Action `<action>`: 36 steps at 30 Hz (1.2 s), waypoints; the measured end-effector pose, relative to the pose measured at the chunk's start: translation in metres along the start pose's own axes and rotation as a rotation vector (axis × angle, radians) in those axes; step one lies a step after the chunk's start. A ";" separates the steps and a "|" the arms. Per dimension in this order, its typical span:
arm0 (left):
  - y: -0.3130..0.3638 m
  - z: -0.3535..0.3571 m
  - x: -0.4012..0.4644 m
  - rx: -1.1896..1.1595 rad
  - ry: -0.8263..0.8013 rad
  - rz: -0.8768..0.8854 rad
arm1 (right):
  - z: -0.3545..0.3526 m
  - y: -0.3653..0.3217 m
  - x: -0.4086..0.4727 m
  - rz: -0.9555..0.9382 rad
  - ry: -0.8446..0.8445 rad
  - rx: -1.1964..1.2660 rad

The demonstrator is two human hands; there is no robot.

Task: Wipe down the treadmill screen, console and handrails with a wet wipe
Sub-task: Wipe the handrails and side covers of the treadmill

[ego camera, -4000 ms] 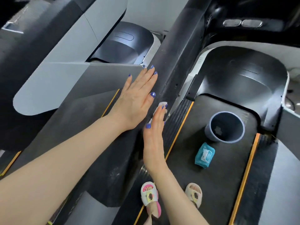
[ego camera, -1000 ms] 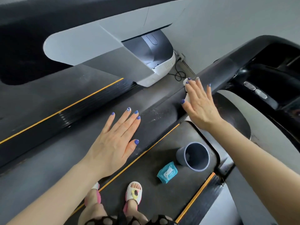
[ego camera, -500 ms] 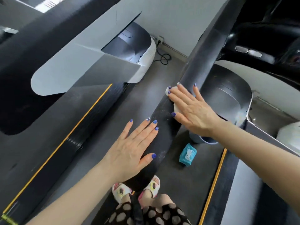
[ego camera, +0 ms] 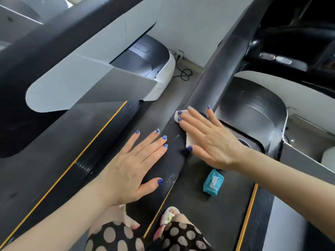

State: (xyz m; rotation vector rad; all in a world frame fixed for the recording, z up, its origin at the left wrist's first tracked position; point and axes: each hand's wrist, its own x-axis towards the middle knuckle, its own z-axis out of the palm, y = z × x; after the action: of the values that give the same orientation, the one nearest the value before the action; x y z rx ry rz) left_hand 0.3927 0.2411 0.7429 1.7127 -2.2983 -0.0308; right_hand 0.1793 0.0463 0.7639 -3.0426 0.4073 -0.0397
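A wide black handrail (ego camera: pixel 213 75) runs diagonally from upper right down to the middle. My right hand (ego camera: pixel 204 136) lies flat on it with straight fingers, pressing a white wet wipe (ego camera: pixel 188 140) against the rail; the wipe peeks out at the fingertips and beside the thumb. My left hand (ego camera: pixel 134 165) rests flat on the lower stretch of the same rail, fingers spread, holding nothing. The dark console (ego camera: pixel 293 33) shows at the upper right.
A teal wet-wipe pack (ego camera: pixel 213 182) lies on the treadmill belt (ego camera: pixel 208 214) below my right wrist. A grey bin is mostly hidden behind my right hand. A neighbouring treadmill (ego camera: pixel 87 73) fills the left. A cable (ego camera: pixel 184 73) lies on the floor by the wall.
My right hand has slid the wipe down the handrail toward my left hand. My left hand has stayed resting on the rail. The camera view has shifted.
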 end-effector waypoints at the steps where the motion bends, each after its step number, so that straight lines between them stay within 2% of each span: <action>1: -0.001 -0.001 0.001 -0.001 -0.002 0.005 | 0.000 -0.003 -0.010 -0.067 -0.023 0.015; 4: -0.006 -0.003 0.005 0.003 0.005 0.043 | -0.008 0.010 -0.016 -0.106 -0.045 -0.003; 9: -0.027 -0.013 0.034 -0.005 0.100 0.161 | -0.016 0.011 0.008 0.102 0.050 0.142; 14: -0.053 -0.010 0.086 -0.163 0.170 0.092 | 0.002 -0.008 0.011 0.250 0.208 0.345; 17: -0.076 0.004 0.116 -0.267 0.129 0.132 | 0.006 -0.021 0.016 0.396 0.280 0.442; 21: -0.096 0.031 0.133 -0.462 0.091 0.287 | 0.009 -0.064 0.013 0.614 0.358 0.447; 25: -0.098 0.045 0.128 -0.613 0.055 0.357 | 0.021 -0.138 0.004 0.774 0.450 0.487; 30: -0.109 0.046 0.135 -0.629 0.025 0.440 | 0.031 -0.206 -0.007 0.881 0.424 0.409; 36: -0.116 0.036 0.144 -0.546 0.014 0.502 | 0.014 -0.164 0.039 1.042 0.286 0.219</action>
State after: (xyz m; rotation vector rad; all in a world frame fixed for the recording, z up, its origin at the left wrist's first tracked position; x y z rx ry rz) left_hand 0.4554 0.0653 0.7166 0.8526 -2.3474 -0.4909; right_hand 0.2605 0.1948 0.7631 -2.2546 1.7714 -0.4141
